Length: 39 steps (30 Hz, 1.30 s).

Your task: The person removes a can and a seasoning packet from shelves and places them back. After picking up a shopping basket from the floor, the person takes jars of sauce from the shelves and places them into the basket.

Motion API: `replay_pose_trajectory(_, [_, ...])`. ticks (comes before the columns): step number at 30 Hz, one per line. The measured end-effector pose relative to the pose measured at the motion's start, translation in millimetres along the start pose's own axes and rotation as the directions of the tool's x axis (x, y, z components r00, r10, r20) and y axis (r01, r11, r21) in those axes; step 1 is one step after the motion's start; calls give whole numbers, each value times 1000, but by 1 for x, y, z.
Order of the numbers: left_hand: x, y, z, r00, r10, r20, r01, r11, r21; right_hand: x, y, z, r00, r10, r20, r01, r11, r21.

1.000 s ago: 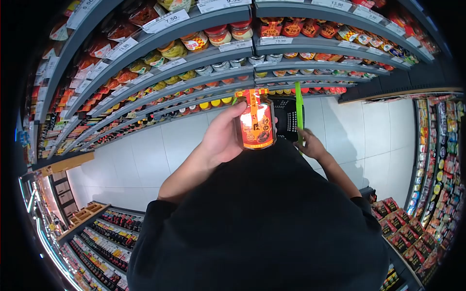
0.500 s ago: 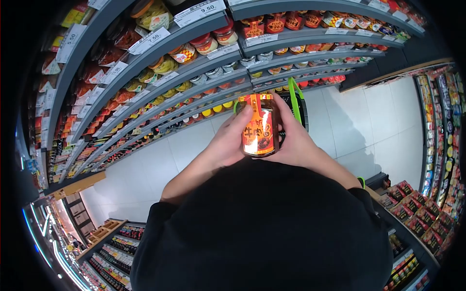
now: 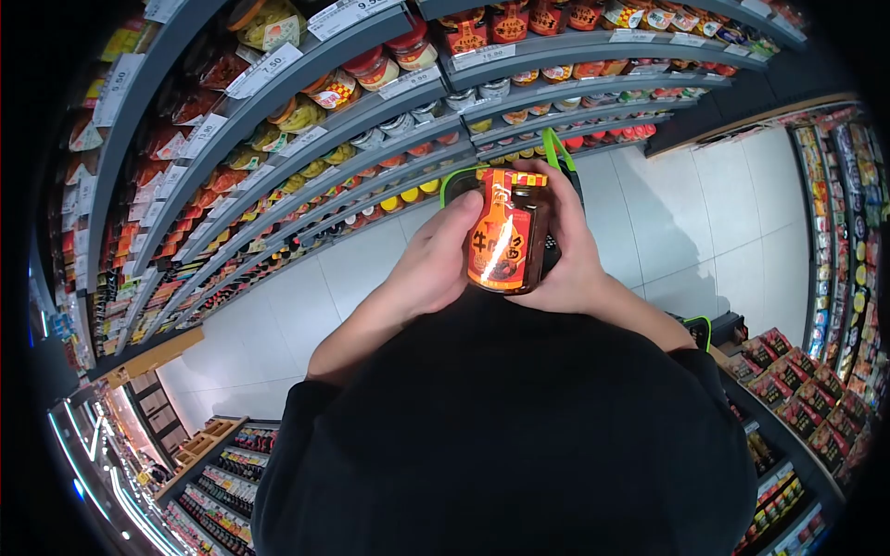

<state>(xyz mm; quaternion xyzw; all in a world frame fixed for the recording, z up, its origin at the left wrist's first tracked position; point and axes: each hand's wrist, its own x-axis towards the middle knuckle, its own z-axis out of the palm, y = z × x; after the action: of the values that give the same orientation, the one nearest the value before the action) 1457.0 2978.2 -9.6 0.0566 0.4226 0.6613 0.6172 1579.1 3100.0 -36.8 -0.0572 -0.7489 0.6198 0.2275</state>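
A glass sauce jar (image 3: 503, 243) with a red and orange label and a dark brown filling is held upright in front of my chest. A red paper strip runs from its lid down onto the label, and light glares on the front. My left hand (image 3: 443, 248) grips its left side, thumb resting on the label. Around the right side wraps my right hand (image 3: 570, 246), fingers up near the lid. Behind the jar, partly hidden, is a dark shopping basket with a bright green handle (image 3: 554, 148).
Grey shelves (image 3: 371, 97) full of jars and price tags curve across the front and left. Pale floor tiles (image 3: 667, 222) lie between them and packed shelves (image 3: 825, 250) at far right. Red boxes (image 3: 797, 398) are stacked at lower right; bottle shelves (image 3: 218, 482) stand at lower left.
The jar has been turned between my hands, so its label faces more to the left and more dark glass shows at right. The view has shifted slightly. Both hands stay on the jar.
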Motion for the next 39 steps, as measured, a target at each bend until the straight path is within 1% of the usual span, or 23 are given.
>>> replay_pose_trajectory(1, [-2, 1, 2, 997, 76, -3, -75, 993, 88, 0, 1, 0, 996, -73, -49, 68, 993, -94])
replay_pose_trajectory(3, [-8, 7, 2, 997, 56, 45, -57, 998, 28, 0, -2, -2, 996, -57, -70, 53, 997, -63])
replay_pose_trajectory(5, [-10, 8, 5, 980, 168, 107, -191, 946, 263, 3, -1, -4, 979, -171, -110, 137, 955, -264])
replay_pose_trajectory(6, [-9, 8, 8, 975, 187, 117, -211, 948, 239, 5, -4, -7, 974, -217, -72, 184, 930, -317])
replay_pose_trajectory(7, [-9, 8, 5, 975, 187, 119, -211, 947, 242, 6, -3, -8, 973, -219, -75, 185, 930, -317])
replay_pose_trajectory(9, [-7, 8, -3, 986, 1, 167, -40, 972, 232, 10, -2, -9, 948, -316, 28, 306, 887, -347])
replay_pose_trajectory(11, [-6, 7, -4, 978, 35, 207, -86, 965, 247, 14, -8, -8, 947, -318, 50, 317, 895, -314])
replay_pose_trajectory(13, [-5, 7, -8, 960, -104, 259, 132, 987, -94, 17, -13, -7, 949, -307, 70, 315, 905, -286])
replay_pose_trajectory(15, [-5, 7, -6, 965, -87, 247, 98, 994, -36, 16, -15, -4, 964, -255, 76, 266, 917, -295])
replay_pose_trajectory(17, [-4, 7, -8, 937, -28, 349, 74, 990, -118, 15, -13, -2, 970, -228, 78, 241, 937, -254])
replay_pose_trajectory(19, [-4, 9, -6, 944, -33, 327, 79, 989, -127, 15, -14, -2, 968, -236, 85, 250, 935, -252])
replay_pose_trajectory(21, [-4, 12, -5, 931, -8, 365, 73, 983, -167, 14, -14, -2, 972, -223, 73, 233, 951, -204])
replay_pose_trajectory(22, [-4, 10, -4, 931, -8, 364, 74, 983, -167, 15, -14, -3, 972, -222, 72, 233, 951, -204])
replay_pose_trajectory(24, [-7, 5, -4, 993, 76, 93, -83, 994, 74, 18, -14, -6, 954, -292, 72, 300, 908, -294])
replay_pose_trajectory(27, [-6, 13, -5, 980, 144, 134, -156, 984, 85, 26, -18, -13, 919, -376, 114, 391, 845, -365])
replay_pose_trajectory(28, [-7, 13, -1, 985, 154, 73, -162, 981, 105, 27, -16, -14, 914, -388, 120, 404, 842, -357])
replay_pose_trajectory(29, [-6, 13, 1, 985, 153, 72, -161, 981, 107, 27, -16, -13, 914, -388, 119, 404, 843, -356])
replay_pose_trajectory(31, [-5, 16, 3, 991, 123, 43, -124, 992, 34, 28, -17, -13, 923, -374, 90, 383, 872, -307])
replay_pose_trajectory(32, [-5, 15, 5, 993, 119, -2, -119, 990, 75, 28, -17, -11, 922, -377, 89, 386, 871, -305])
replay_pose_trajectory(33, [-5, 16, 4, 993, 120, -4, -119, 990, 77, 27, -17, -9, 929, -361, 75, 367, 886, -283])
replay_pose_trajectory(35, [-6, 17, 0, 980, 54, 191, -28, 990, -135, 25, -17, -5, 937, -344, 62, 348, 901, -259])
replay_pose_trajectory(37, [-8, 15, -1, 984, 53, 169, -29, 989, -142, 22, -18, -1, 974, -222, 39, 225, 965, -136])
replay_pose_trajectory(39, [-8, 13, 1, 987, 55, 152, -32, 989, -148, 22, -17, 1, 975, -219, 39, 223, 966, -135])
